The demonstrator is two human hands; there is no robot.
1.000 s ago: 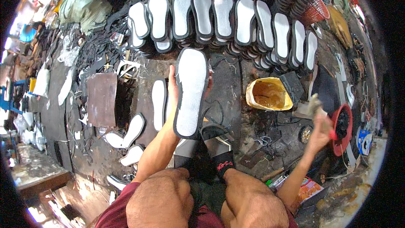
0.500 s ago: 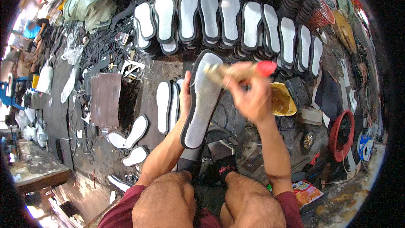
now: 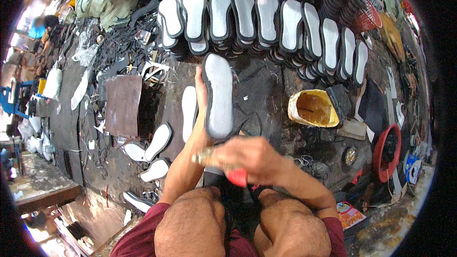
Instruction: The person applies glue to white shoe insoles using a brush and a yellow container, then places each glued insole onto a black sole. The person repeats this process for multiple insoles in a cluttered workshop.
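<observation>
My left hand (image 3: pixel 201 90) grips a shoe sole (image 3: pixel 220 97) by its left edge, its fingers mostly hidden behind it. The sole has a white face and a black rim and stands almost upright in front of my knees. Below its near end, my right hand (image 3: pixel 252 154), blurred by motion, is closed round a brush (image 3: pixel 209 158) with a pale head and a red part (image 3: pixel 237 177). The brush is close to my left forearm. Off to the right stands a yellow container (image 3: pixel 314 109) with an amber substance inside.
Stacks of white-faced soles (image 3: pixel 244 14) curve across the far side. Several loose soles (image 3: pixel 158 142) lie left of my left arm, near a brown square sheet (image 3: pixel 124 105). On the right are a red basin (image 3: pixel 386 153) and a dark block (image 3: pixel 338 101). Black scraps litter the far left.
My right hand and the brush have moved from the sole's upper face down and left, below its near end. The sole has turned more upright.
</observation>
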